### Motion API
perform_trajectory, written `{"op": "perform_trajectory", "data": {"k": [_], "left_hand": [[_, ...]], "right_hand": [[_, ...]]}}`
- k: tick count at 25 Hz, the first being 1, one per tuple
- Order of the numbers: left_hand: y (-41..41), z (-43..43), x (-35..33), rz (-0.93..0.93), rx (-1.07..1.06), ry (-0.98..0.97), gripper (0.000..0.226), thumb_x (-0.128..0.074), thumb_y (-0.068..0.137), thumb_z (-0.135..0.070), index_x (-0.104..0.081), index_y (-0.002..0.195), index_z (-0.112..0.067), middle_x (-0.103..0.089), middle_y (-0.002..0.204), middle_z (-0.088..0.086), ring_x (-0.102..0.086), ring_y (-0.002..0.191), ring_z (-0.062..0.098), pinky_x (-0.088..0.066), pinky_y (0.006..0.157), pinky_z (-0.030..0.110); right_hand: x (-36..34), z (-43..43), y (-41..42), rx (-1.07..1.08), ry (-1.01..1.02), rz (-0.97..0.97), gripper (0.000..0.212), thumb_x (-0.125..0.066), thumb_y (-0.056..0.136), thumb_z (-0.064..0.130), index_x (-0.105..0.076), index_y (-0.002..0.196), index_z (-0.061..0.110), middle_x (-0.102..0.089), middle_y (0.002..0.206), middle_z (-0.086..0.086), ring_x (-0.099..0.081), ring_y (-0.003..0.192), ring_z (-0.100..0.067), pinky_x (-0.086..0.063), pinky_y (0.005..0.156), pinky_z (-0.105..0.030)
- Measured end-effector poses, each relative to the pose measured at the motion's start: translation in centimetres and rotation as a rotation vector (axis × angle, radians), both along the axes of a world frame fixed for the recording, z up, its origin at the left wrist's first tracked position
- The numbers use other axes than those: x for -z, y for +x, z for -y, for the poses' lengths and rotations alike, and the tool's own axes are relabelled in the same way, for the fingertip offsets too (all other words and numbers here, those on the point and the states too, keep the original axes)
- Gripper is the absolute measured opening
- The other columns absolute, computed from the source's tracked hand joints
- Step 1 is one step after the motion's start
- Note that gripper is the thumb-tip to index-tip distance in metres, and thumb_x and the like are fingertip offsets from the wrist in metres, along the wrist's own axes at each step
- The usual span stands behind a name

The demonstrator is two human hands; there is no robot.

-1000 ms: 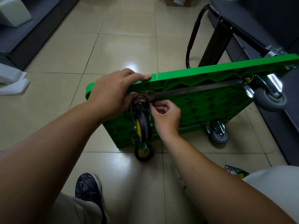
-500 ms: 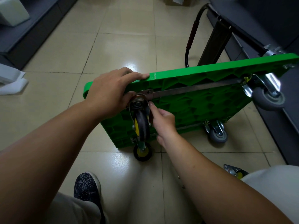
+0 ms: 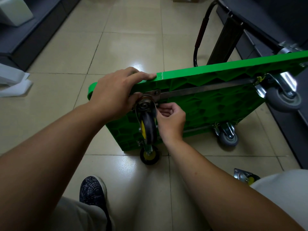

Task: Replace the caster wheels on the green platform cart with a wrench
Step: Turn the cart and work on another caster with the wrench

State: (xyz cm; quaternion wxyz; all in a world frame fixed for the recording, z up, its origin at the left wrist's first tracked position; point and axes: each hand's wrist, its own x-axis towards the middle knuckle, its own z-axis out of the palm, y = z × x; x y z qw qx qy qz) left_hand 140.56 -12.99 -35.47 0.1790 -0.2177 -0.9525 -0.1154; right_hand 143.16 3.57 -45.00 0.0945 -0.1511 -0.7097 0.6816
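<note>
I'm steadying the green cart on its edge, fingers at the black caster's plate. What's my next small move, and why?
Probably turn the hidden fastener by finger: your right hand pinches at the black caster's mounting plate, your left hand grips the green cart, and no wrench is in view.

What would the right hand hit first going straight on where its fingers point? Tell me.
The right hand, fingers curled, points left at the metal fork of the black-and-yellow caster. It would meet that almost at once, with the underside of the green cart just behind. They may already touch; depth is unclear.
</note>
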Motion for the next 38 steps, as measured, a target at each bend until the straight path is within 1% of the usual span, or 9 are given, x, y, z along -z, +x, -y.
{"op": "perform_trajectory", "data": {"k": [5,10,14,18,22,28,31,34,38], "left_hand": [[-0.01,-0.01,-0.12,0.003,0.002,0.001,0.059,-0.07,0.091,-0.026,-0.049,0.144,-0.041,-0.06,0.13,-0.004,-0.06,0.108,0.026,-0.045,0.072,0.036],[0.03,0.04,-0.06,0.008,0.015,0.004,0.059,-0.07,0.091,-0.025,-0.049,0.144,-0.04,-0.061,0.129,-0.002,-0.06,0.107,0.027,-0.048,0.073,0.039],[-0.09,0.09,-0.01,0.006,0.009,0.0,0.059,-0.069,0.091,-0.026,-0.048,0.144,-0.041,-0.06,0.131,-0.003,-0.06,0.107,0.026,-0.046,0.073,0.036],[-0.02,0.03,-0.03,0.008,0.007,-0.003,0.059,-0.069,0.091,-0.026,-0.049,0.144,-0.041,-0.06,0.13,-0.003,-0.06,0.107,0.026,-0.047,0.073,0.037],[-0.02,-0.01,-0.02,0.004,-0.004,-0.006,0.059,-0.069,0.091,-0.026,-0.048,0.144,-0.042,-0.06,0.131,-0.003,-0.06,0.107,0.026,-0.043,0.073,0.035],[0.0,0.12,0.0,0.001,-0.007,-0.009,0.06,-0.07,0.091,-0.025,-0.048,0.144,-0.042,-0.06,0.13,-0.004,-0.06,0.107,0.025,-0.04,0.072,0.033],[-0.02,0.08,0.03,0.007,0.004,-0.008,0.06,-0.07,0.091,-0.024,-0.049,0.144,-0.041,-0.06,0.129,-0.003,-0.06,0.105,0.027,-0.041,0.071,0.033],[-0.02,0.06,-0.01,0.007,0.003,-0.005,0.059,-0.07,0.091,-0.025,-0.05,0.144,-0.04,-0.06,0.129,-0.003,-0.06,0.105,0.027,-0.042,0.071,0.034],[0.01,0.07,-0.01,0.013,0.005,-0.002,0.058,-0.07,0.091,-0.027,-0.049,0.144,-0.041,-0.06,0.13,-0.003,-0.06,0.106,0.027,-0.047,0.073,0.037]], "right_hand": [[0.48,-0.29,0.38,-0.043,-0.118,-0.069,0.015,-0.077,0.084,0.001,-0.068,0.09,0.011,-0.072,0.083,-0.004,-0.07,0.076,-0.009,-0.054,0.07,-0.018],[0.45,-0.26,0.27,0.056,-0.204,-0.022,0.004,-0.076,0.087,0.008,-0.074,0.089,0.007,-0.075,0.082,-0.006,-0.07,0.073,-0.008,-0.054,0.069,-0.018],[0.34,-0.18,-0.21,0.068,-0.312,0.15,0.018,-0.081,0.084,0.017,-0.072,0.091,0.004,-0.076,0.084,-0.009,-0.071,0.072,-0.008,-0.053,0.066,-0.018],[0.53,-0.42,-0.07,-0.048,-0.178,0.296,0.028,-0.076,0.087,0.038,-0.076,0.083,0.01,-0.075,0.079,-0.002,-0.066,0.07,-0.007,-0.049,0.062,-0.018],[0.23,-0.36,-0.19,-0.053,-0.045,0.159,0.019,-0.078,0.087,0.028,-0.071,0.075,0.015,-0.072,0.071,0.002,-0.064,0.062,-0.003,-0.049,0.06,-0.019],[0.11,-0.36,-0.02,-0.013,0.207,-0.011,0.019,-0.083,0.08,0.019,-0.065,0.078,0.021,-0.07,0.074,0.005,-0.064,0.063,-0.005,-0.056,0.061,-0.025],[0.32,-0.23,-0.03,-0.014,0.126,-0.029,0.022,-0.082,0.081,0.013,-0.062,0.08,0.023,-0.072,0.076,0.002,-0.069,0.069,-0.009,-0.059,0.064,-0.03],[0.47,-0.27,0.29,-0.047,0.031,-0.081,0.019,-0.078,0.084,0.004,-0.064,0.086,0.018,-0.071,0.079,0.0,-0.069,0.072,-0.009,-0.056,0.067,-0.023],[0.66,-0.46,0.53,0.001,-0.067,-0.101,0.005,-0.076,0.088,0.01,-0.073,0.09,0.009,-0.073,0.082,-0.003,-0.07,0.075,-0.01,-0.053,0.068,-0.019]]}}
